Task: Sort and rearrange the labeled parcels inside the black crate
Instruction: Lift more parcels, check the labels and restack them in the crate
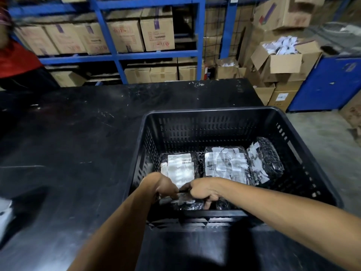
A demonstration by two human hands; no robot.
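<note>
While both hands reach over the near wall of the black crate (pixel 224 114), they close on one dark-wrapped parcel (pixel 187 202) lying against that near wall, left of middle. The left hand (pixel 166 187) has its fingers curled down over the parcel's left end, and the right hand (pixel 205 191) has its fingers clamped on the right end, thumb toward the left hand. Farther in, a parcel with a white barcoded label (pixel 178 169) lies flat on the crate floor at the left. Just right of it sits a second labeled parcel (pixel 224 165), and a third parcel (pixel 263 159) leans tilted against that one's right side. Another dark parcel (pixel 224 205) shows under the right wrist. The crate rests on the near right part of a scuffed black worktop (pixel 78 133). Beyond the worktop stand blue shelves (pixel 117 55) stacked with cardboard boxes (pixel 156 30).
</note>
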